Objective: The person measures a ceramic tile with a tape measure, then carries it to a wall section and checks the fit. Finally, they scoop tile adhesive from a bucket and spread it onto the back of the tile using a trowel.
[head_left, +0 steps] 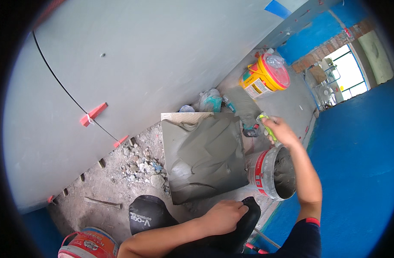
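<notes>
My right hand (280, 130) is closed around the yellow-green handle of a trowel (245, 102), whose grey-smeared blade points away past the far right corner of a tile. Wet grey mortar (210, 155) covers most of that tile (166, 139) in uneven swirls, with bare strips at its left and far edges. Just below my right forearm a white and red bucket (258, 172) leans toward me, with grey mortar inside. My left hand (225, 217) rests as a loose fist on my dark-clad knee, and nothing shows in it.
A yellow bucket with a pink lid (265, 77) stands beyond the trowel. Plastic bags (210, 101) and a teal-and-black power tool (250, 130) lie past the tile. Rubble (143, 167) covers the floor at left, by large grey wall panels with red wedges (94, 115). An orange bucket (91, 245) stands near left.
</notes>
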### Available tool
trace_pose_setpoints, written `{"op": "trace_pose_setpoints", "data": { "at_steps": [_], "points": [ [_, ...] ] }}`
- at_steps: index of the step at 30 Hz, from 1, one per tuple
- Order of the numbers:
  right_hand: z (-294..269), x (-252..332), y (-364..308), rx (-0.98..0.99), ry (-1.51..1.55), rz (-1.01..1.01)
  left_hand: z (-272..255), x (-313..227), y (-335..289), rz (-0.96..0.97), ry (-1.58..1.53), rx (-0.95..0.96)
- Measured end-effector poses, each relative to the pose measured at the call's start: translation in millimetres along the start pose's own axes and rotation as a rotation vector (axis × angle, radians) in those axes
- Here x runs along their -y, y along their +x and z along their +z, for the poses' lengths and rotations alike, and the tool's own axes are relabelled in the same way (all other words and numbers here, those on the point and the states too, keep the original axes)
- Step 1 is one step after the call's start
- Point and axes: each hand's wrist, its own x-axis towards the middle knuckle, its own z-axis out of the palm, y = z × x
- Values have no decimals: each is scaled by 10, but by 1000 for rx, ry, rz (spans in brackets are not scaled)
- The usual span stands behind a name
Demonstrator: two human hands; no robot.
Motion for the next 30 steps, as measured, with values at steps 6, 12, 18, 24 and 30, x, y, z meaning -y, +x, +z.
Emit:
{"op": "trace_pose_setpoints", "data": {
  "at_steps": [6, 12, 18, 24, 30],
  "points": [
    [484, 866, -67, 437, -14, -80, 44, -30, 36, 4, 25, 3],
    [661, 457, 782, 316, -90, -39, -4, -58, 34, -7, 57, -26],
    [243, -282, 997, -193, -442, -7, -171, -84, -36, 7, 49, -38],
    [251, -615, 34, -156, 229, 115, -244, -119, -127, -18, 26, 29],
    [810, -1129, -80, -197, 507, 195, -185, -243, -111, 56, -10, 89]
  ]
}}
